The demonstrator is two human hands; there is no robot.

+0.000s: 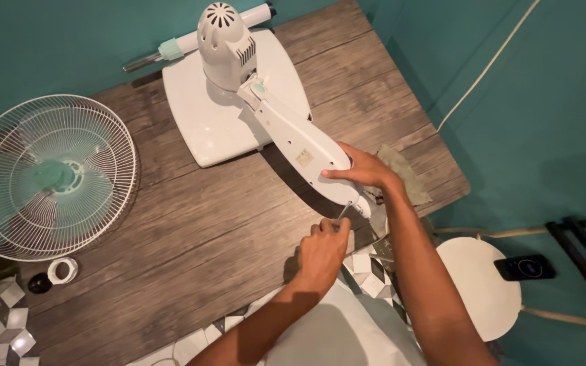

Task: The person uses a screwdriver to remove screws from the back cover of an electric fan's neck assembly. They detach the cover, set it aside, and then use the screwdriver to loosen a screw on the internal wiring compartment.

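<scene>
Wooden table (191, 230): one fan body (286, 129), two hands (340, 210).

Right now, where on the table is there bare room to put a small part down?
Bare wood lies in the middle of the table, between the fan grille, the white base and the left hand. The far right corner behind the fan body is bare too. It is crowded around the right hand, the screwdriver and the cloth.

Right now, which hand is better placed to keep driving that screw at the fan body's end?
Left. The left hand holds the screwdriver, its tip at the end of the white fan body. The right hand lies flat on that body, steadying it.
</scene>
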